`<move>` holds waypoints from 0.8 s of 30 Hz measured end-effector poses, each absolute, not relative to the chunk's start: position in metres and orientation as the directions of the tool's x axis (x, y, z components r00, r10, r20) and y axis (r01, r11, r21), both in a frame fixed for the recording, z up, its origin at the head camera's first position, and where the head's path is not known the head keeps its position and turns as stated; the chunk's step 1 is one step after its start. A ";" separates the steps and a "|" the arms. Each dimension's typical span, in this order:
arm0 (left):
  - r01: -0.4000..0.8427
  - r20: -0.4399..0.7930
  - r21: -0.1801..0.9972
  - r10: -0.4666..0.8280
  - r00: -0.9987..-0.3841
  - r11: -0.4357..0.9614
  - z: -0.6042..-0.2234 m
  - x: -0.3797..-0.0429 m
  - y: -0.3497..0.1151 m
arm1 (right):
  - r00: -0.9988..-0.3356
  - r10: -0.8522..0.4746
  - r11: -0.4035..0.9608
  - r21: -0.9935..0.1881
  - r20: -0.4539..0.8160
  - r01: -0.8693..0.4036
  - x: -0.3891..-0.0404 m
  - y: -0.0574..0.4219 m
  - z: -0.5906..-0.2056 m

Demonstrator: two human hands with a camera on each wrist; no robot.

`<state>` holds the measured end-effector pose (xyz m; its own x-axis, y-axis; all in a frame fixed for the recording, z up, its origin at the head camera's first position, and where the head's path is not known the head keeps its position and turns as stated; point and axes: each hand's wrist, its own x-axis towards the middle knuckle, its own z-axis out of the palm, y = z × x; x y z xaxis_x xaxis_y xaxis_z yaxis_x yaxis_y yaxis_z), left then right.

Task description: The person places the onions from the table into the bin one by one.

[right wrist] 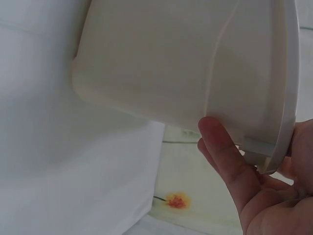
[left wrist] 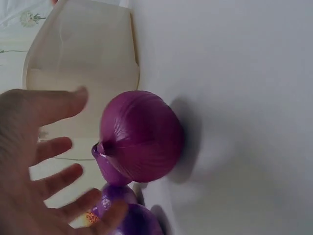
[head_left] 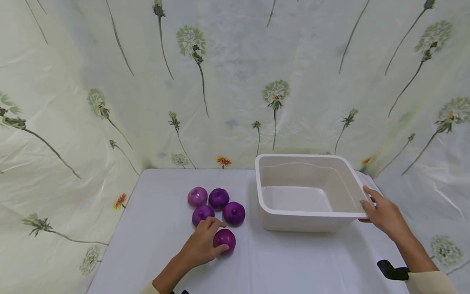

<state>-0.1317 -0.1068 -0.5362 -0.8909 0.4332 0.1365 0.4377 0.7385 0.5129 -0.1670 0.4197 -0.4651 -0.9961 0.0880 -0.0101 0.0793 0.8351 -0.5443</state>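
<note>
Nearest my left hand (head_left: 201, 245) is a purple onion (head_left: 224, 241) on the table. In the left wrist view, the fingers of that hand (left wrist: 29, 161) are spread, with a gap between them and the onion (left wrist: 143, 136). Several more purple onions (head_left: 233, 213) sit clustered just beyond it, one partly covered by the hand in the head view. My right hand (head_left: 385, 215) grips the rim of a white plastic basin (head_left: 299, 223) at its near right corner. From the right wrist, fingers show against the outer wall of the basin (right wrist: 161, 63), under the rim.
The white-covered table (head_left: 158, 237) carries the basin at the right and the onions left of centre. Behind and at both sides hangs a dandelion-print sheet (head_left: 235, 61), close to the table's back edge. The basin's inside shows only its bare floor.
</note>
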 end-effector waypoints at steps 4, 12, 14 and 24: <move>0.441 0.050 0.454 0.472 -0.880 0.774 -0.540 -0.131 -0.104 | -0.996 0.094 0.840 -0.536 -0.005 0.082 -0.168 0.419 -0.465; 0.435 0.047 0.501 0.478 -0.877 0.748 -0.557 -0.133 -0.099 | -0.996 0.087 0.832 -0.550 -0.009 0.078 -0.166 0.419 -0.463; 0.428 0.064 0.522 0.467 -0.882 0.738 -0.561 -0.134 -0.097 | -0.997 0.081 0.828 -0.557 0.001 0.067 -0.166 0.419 -0.463; 0.343 0.033 0.623 0.415 -0.909 0.703 -0.576 -0.133 -0.091 | -0.994 0.107 0.812 -0.577 0.006 0.084 -0.163 0.418 -0.466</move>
<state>-0.1330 -0.0905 -0.5760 -0.9092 0.4150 0.0330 0.3435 0.7030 0.6228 -0.1635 0.4177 -0.4663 -0.9943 0.1066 0.0061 0.0835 0.8122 -0.5774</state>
